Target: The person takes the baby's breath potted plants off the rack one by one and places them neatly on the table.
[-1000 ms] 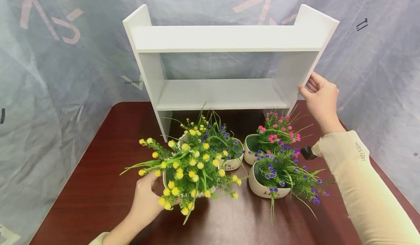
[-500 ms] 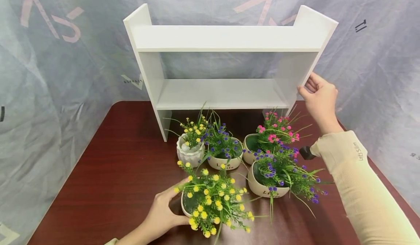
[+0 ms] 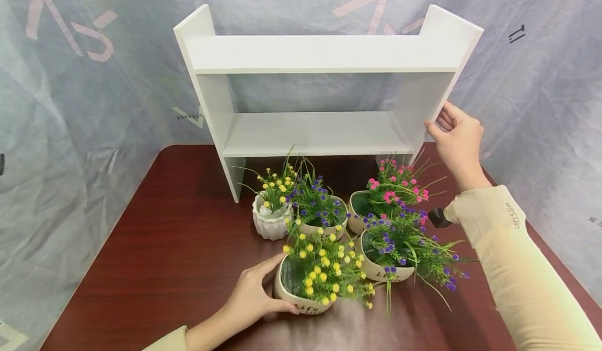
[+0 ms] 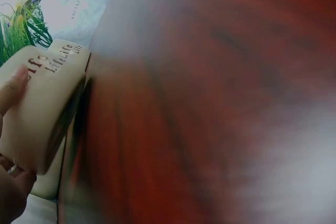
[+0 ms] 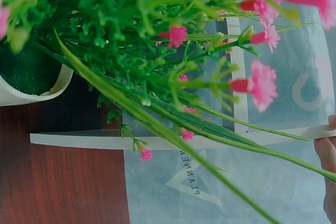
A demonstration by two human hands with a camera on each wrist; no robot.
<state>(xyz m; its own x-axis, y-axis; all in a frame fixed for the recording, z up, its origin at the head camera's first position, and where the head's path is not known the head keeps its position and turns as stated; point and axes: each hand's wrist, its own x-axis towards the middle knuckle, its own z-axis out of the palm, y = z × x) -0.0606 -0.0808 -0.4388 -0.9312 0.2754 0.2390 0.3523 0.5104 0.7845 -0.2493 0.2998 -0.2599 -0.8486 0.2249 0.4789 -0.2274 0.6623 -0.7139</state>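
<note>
My left hand (image 3: 251, 296) grips an oval cream flowerpot (image 3: 316, 307) of yellow flowers near the table's front, thumb on the lettered front and fingers behind. In the left wrist view, the same flowerpot (image 4: 39, 111) shows its dark underside, so it is tilted or slightly raised. On the right, my right hand (image 3: 461, 139) holds the edge of the white shelf's (image 3: 324, 56) right side panel, thumb inside and fingers outside. Fingers of that hand just enter the right wrist view, where pink flowers (image 5: 257, 85) fill the foreground.
Before the shelf stand a fluted white pot (image 3: 271, 223) with small yellow flowers, a purple-flowered pot (image 3: 345, 218), a pink-flowered pot (image 3: 358, 220) and another purple-flowered pot (image 3: 390, 273). All stand on the dark red table (image 3: 155, 246). Grey cloth (image 3: 117, 105) hangs behind.
My left hand has carried the yellow-flowered pot right and down toward the table's front, uncovering the fluted white pot. The right hand stays on the shelf's side panel.
</note>
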